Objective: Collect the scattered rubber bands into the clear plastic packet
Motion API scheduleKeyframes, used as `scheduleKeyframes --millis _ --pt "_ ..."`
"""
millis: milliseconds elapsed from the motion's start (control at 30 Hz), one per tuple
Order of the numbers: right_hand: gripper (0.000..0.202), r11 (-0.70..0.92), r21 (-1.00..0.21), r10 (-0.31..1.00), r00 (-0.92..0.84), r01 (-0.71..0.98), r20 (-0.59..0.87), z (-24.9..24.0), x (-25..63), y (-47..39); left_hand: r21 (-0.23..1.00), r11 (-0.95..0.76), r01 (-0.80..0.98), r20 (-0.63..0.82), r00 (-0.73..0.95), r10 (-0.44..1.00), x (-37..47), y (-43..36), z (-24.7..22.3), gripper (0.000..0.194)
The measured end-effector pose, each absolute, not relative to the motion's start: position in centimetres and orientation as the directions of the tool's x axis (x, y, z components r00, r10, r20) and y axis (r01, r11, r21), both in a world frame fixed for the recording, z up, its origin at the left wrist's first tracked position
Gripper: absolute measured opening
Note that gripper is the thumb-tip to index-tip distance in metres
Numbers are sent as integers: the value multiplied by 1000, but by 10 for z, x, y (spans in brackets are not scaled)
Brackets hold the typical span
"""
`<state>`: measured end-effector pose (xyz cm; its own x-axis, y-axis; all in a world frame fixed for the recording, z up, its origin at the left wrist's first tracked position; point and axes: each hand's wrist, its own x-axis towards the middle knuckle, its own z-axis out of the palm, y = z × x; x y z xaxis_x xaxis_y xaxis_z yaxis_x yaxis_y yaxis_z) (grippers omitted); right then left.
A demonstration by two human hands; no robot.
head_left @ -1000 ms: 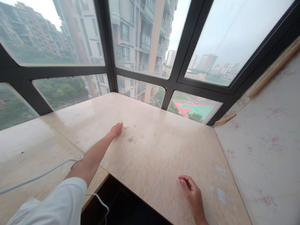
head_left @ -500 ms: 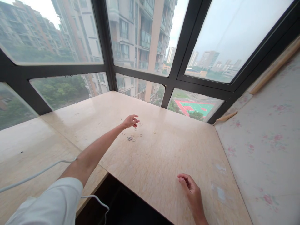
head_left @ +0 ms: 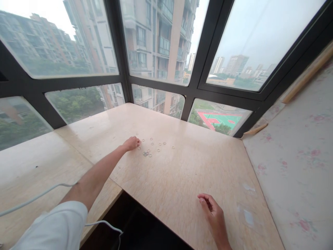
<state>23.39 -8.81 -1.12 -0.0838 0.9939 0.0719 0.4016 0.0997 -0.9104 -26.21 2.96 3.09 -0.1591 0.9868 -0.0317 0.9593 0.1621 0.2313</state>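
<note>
Several small thin rings lie scattered on the marble-patterned tabletop (head_left: 187,166), among them a lone ring (head_left: 173,148) on the right. A few more overlap in a little cluster (head_left: 145,153). My left hand (head_left: 131,143) is down at the left side of the scattered rings, fingers curled together close to the surface. What its fingertips hold, if anything, is too small to make out. Much nearer to me, my right hand (head_left: 212,212) rests at the tabletop's front part, apart from the rings. Its fingers are curled in with the thumb against them, and nothing shows in them.
A white cable (head_left: 39,197) passes by my left forearm. Dark window frames (head_left: 158,85) border the far edges, and a flowered wall (head_left: 291,166) stands on the right. Clear tape pieces (head_left: 249,217) are stuck near it. A dark gap (head_left: 140,225) opens below the front edge.
My left hand has moved left and down to the table, and its fingers have closed up. More rings show where it was. My right hand keeps its pose. The view has shifted slightly.
</note>
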Motion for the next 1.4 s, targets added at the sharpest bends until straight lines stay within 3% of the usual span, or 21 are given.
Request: scheduleKeyframes --millis 200,367,467,667,1000,1200,1400 --pt "35 110 -908 993 -81 405 84 -10 233 -88 318 149 936 -20 -150 988 -269 17 32 18" --pt "35 120 -906 992 -75 406 98 -9 233 -89 500 171 849 23 -210 977 -271 8 32 17" --pt "35 116 -904 993 -69 412 96 -7 232 -90 652 209 729 45 -312 949 -272 7 35 20" --pt "38 92 -907 995 -61 410 73 -7 232 -90 891 195 410 -18 -396 918 -278 3 55 44" --pt "37 84 -906 996 -70 414 60 -10 234 -91 954 241 179 -172 -332 927 -276 -4 63 52" --pt "34 109 -905 994 -71 412 88 -10 234 -90 930 250 268 -204 -186 961 -253 -8 62 46" --pt "32 114 -907 993 -73 405 92 -8 233 -91 951 116 286 -123 8 992 -201 -4 67 46"
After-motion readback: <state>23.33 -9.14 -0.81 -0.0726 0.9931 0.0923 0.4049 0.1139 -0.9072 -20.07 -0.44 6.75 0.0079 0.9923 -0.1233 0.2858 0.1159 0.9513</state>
